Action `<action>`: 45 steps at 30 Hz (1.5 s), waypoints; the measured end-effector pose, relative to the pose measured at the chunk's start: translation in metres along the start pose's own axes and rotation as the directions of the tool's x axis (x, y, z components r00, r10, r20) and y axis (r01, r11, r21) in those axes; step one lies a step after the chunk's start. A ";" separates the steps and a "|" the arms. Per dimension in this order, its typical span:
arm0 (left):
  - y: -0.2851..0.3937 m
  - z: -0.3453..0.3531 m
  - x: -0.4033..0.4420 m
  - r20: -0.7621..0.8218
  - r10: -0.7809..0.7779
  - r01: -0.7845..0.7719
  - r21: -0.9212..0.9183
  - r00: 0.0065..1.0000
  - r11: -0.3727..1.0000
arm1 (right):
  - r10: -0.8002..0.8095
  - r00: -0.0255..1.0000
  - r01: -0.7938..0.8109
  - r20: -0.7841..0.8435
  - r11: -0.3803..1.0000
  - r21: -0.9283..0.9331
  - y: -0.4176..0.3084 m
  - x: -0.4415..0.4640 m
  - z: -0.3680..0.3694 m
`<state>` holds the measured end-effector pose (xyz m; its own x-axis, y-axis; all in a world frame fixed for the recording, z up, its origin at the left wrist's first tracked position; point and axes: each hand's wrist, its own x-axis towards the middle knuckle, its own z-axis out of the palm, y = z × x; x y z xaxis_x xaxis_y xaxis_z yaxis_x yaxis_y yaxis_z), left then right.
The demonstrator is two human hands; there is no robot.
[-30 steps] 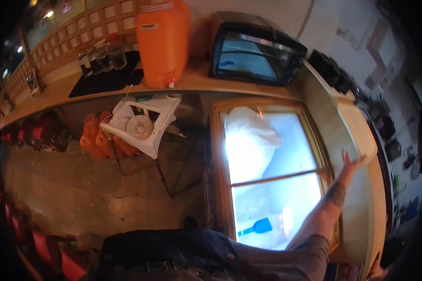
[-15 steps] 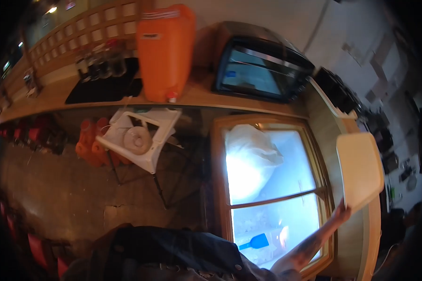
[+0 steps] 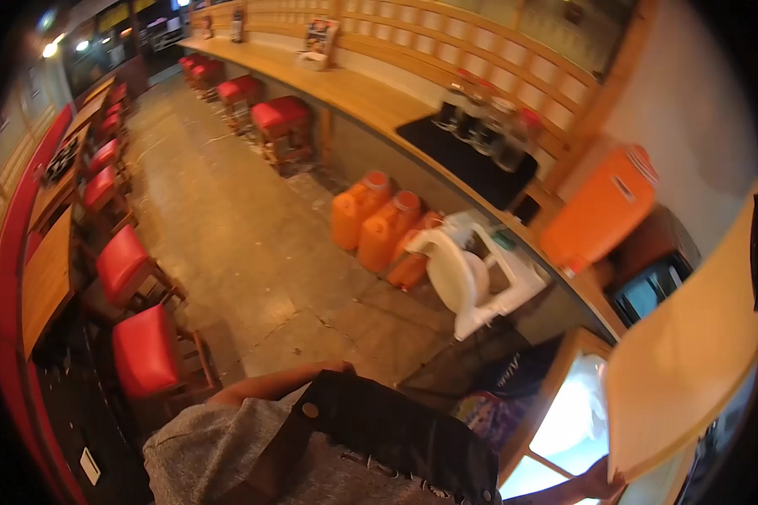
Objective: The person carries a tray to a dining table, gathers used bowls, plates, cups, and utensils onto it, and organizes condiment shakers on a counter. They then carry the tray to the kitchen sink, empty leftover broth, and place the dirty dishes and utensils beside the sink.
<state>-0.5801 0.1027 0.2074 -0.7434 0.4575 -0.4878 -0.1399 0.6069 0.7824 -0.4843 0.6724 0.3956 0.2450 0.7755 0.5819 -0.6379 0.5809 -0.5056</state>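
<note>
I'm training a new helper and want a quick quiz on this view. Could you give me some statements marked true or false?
1. The right hand holds the tan board at its edge. True.
2. The nearest stool has a blue seat. False: the seat is red.
3. The glass jars stand on a black mat. True.
4. The big orange container is on the floor. False: the big orange container is on the counter.
5. Smaller orange jugs are on the floor. True.

One tray in the right hand! Beyond that hand, one oven, one tank, four jars; to its left, three jugs!
</note>
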 end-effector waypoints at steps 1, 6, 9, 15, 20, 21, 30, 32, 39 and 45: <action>-0.037 -0.005 0.003 -0.046 0.030 -0.034 -0.088 0.998 0.995 | 0.375 0.924 -0.381 0.077 0.880 0.284 -0.017 -0.043 0.040; -0.074 -0.096 -0.092 -0.216 0.097 -0.190 -0.469 0.972 0.862 | 0.178 0.145 -0.962 0.973 -0.207 0.181 -0.050 -0.258 0.179; -0.075 -0.157 -0.160 -0.345 0.092 -0.324 -0.712 0.934 0.623 | 0.428 -0.158 -0.954 0.890 -0.298 -0.027 -0.079 -0.381 0.231; -0.110 -0.265 -0.249 -0.793 0.138 -0.804 -0.584 0.594 0.111 | 0.180 -0.576 -0.811 0.797 -0.246 -0.531 -0.185 -0.587 0.341; -0.202 -0.357 -0.282 -0.828 -0.308 -0.832 -0.531 0.469 0.162 | -0.051 -0.735 -0.647 0.676 -0.243 -0.723 -0.233 -0.771 0.418; -0.224 -0.374 -0.286 -0.822 -0.354 -0.830 -0.528 0.446 0.181 | -0.073 -0.742 -0.635 0.667 -0.245 -0.733 -0.237 -0.809 0.432; -0.343 -0.564 -0.368 -0.770 -0.634 -0.891 -0.335 0.072 0.306 | -0.498 -0.821 -0.243 0.278 -0.136 -0.960 -0.394 -1.098 0.577; -0.375 -0.607 -0.381 -0.742 -0.669 -0.894 -0.330 0.047 0.303 | -0.584 -0.792 -0.181 0.177 -0.053 -0.982 -0.422 -1.160 0.598; -0.545 -0.810 -0.416 -0.811 -0.578 -0.871 -0.345 0.089 0.351 | -0.507 -0.823 -0.237 0.256 -0.104 -0.966 -0.537 -1.353 0.672; -0.635 -0.992 -0.428 -0.858 -0.437 -0.862 -0.417 0.269 0.288 | -0.346 -0.860 -0.319 0.374 -0.207 -0.925 -0.584 -1.480 0.783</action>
<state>-0.8220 -1.1233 0.3036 -0.7002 -0.6999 -0.1408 0.3279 -0.4905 0.8074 -1.0462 -1.0078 0.3282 -0.2632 -0.9608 -0.0875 0.7293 -0.1388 -0.6700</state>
